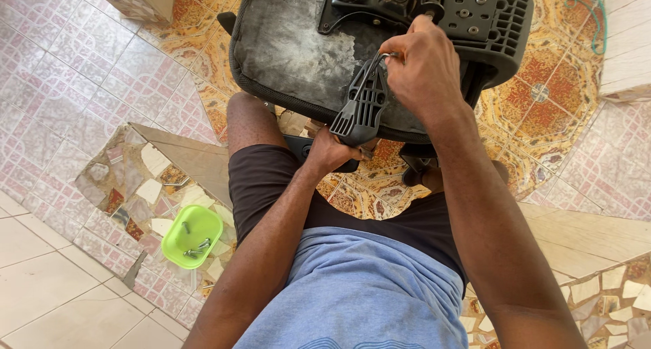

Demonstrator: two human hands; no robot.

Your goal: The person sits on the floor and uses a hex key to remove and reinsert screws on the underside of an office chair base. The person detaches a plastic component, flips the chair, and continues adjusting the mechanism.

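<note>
An upturned office chair seat [291,50] with dusty black fabric lies in front of me, its black plastic mechanism plate [485,20] facing up. My right hand [420,67] is closed on the top of a black ribbed plastic lever handle [363,108] that sticks out from the seat's underside. Below it, my left hand [332,152] grips a dark part at the seat's near edge, just under the lever's wide end. What the fingers of my left hand hold is partly hidden by the lever.
A lime green square dish [192,235] holding a few metal bolts sits on the mosaic step at the left. Patterned orange and pink floor tiles surround the chair. A green cord [597,20] lies at the top right beside a pale block.
</note>
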